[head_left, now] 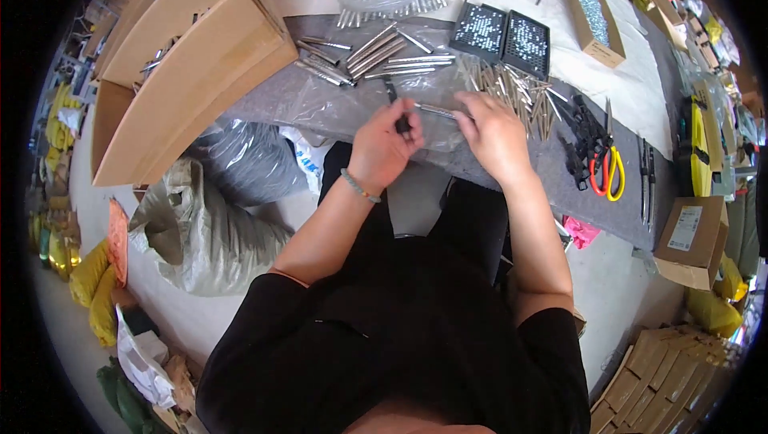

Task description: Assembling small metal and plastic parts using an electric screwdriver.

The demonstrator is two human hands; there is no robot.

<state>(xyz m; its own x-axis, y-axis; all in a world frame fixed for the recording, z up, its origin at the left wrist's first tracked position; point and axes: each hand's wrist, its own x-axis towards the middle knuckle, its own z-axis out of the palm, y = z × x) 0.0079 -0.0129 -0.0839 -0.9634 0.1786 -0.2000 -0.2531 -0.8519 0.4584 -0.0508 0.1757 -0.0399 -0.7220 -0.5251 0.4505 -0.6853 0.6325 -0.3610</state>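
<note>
Hands (384, 146) gripping metal rod (436, 111)

Work surface: a long table (320, 98) covered in grey cloth and clear plastic sheeting, with a white covering (640, 82) farther back.
Left side: a large open cardboard box (184, 74) tilted beside the table edge.
Floor: pale and smooth (208, 314), crowded with a grey plastic sack (200, 234) and yellow bags (88, 282).
Right side: a small cardboard box (692, 238) and stacked flat cartons (656, 378) on the floor.
Light: bright, even daylight.
</note>
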